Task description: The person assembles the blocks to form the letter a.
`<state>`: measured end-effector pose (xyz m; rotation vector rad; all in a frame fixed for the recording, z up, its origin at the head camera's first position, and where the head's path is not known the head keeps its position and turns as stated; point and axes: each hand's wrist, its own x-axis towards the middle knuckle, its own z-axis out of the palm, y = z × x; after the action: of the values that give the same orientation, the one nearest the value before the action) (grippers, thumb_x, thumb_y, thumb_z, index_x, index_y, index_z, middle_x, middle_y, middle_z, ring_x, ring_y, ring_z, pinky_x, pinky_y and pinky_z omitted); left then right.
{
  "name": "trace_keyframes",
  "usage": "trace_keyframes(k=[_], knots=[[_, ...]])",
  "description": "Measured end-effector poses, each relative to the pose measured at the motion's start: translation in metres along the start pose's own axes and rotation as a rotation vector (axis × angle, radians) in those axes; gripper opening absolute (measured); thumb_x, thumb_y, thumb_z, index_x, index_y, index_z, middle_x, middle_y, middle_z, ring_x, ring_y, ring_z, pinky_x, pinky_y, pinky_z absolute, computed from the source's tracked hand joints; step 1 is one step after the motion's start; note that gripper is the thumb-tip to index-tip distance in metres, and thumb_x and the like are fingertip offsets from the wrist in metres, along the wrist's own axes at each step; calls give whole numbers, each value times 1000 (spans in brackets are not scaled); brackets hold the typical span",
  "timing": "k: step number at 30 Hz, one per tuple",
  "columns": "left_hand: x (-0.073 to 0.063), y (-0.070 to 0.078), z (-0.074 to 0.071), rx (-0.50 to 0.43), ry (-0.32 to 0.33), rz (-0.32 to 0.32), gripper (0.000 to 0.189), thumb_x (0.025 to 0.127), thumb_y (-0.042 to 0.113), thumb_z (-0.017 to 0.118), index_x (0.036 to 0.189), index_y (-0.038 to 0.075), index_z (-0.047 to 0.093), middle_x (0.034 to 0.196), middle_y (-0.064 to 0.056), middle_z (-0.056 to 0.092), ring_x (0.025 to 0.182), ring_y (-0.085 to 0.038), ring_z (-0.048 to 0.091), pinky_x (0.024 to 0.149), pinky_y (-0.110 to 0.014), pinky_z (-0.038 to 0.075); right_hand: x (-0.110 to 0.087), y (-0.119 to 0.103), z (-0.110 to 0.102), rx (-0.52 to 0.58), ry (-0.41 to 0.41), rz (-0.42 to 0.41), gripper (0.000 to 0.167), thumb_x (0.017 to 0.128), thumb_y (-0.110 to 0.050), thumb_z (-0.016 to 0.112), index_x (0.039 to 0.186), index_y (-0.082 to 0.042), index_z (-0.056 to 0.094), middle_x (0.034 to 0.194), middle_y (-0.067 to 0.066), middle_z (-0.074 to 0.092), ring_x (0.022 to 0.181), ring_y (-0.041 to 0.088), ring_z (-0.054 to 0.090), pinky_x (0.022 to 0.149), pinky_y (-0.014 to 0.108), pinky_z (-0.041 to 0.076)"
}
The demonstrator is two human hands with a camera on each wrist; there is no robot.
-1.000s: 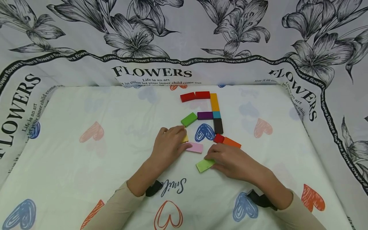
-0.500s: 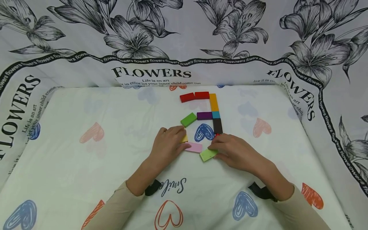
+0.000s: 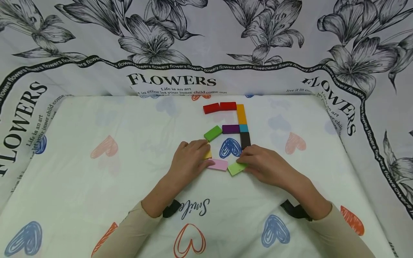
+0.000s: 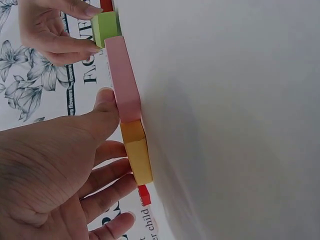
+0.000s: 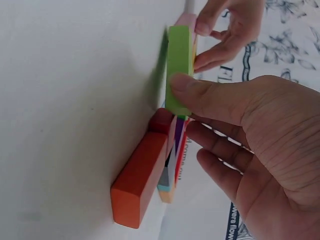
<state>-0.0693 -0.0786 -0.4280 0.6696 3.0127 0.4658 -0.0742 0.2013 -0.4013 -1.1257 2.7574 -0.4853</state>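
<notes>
My right hand [image 3: 271, 166] pinches a light green block [image 3: 235, 169] between thumb and fingers. The block's left end is beside a pink block [image 3: 218, 165], with any gap too small to judge. My left hand [image 3: 189, 157] lies over the left side of the shape; in the left wrist view its thumb touches the pink block and its fingers rest against a yellow block [image 4: 137, 152]. An orange block [image 5: 137, 175] and a small red block [image 5: 162, 120] lie by my right hand, covered by it in the head view.
Further blocks form a line: two red [image 3: 219, 106], a yellow-orange [image 3: 241, 114], a small blue [image 3: 243, 128], a black [image 3: 245, 139], a purple [image 3: 230, 129] and a green one [image 3: 213, 133]. All lie on a white heart-printed cloth [image 3: 129, 186] with a floral border behind.
My right hand has moved away from me and slightly right, bringing the light green block up beside the pink block's right end. My left hand has stayed in place.
</notes>
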Motion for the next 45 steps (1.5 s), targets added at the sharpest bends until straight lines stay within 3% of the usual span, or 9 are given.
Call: trace_keyframes(k=[26, 38, 45], knots=[[-2, -2, -2, -36, -24, 2, 53, 95, 45, 77, 138, 14, 69, 148, -5, 66, 140, -25, 60, 105, -43, 51, 5, 5, 9, 28, -18, -5, 35, 88, -9, 86, 122, -15, 80, 121, 1, 75, 115, 19, 72, 99, 39, 62], [-2, -5, -1, -39, -6, 49, 52, 95, 42, 78, 136, 11, 71, 147, -7, 67, 138, -27, 61, 105, -41, 53, 3, 5, 12, 54, -6, 18, 35, 89, -8, 85, 123, -14, 80, 123, 1, 74, 116, 20, 71, 99, 39, 62], [-2, -4, -1, 13, -13, 76, 54, 97, 42, 75, 141, 11, 68, 148, -7, 66, 139, -27, 61, 108, -42, 52, 3, 3, 2, 77, 12, 38, 37, 90, -11, 84, 127, -12, 78, 129, 3, 73, 121, 21, 70, 99, 39, 62]])
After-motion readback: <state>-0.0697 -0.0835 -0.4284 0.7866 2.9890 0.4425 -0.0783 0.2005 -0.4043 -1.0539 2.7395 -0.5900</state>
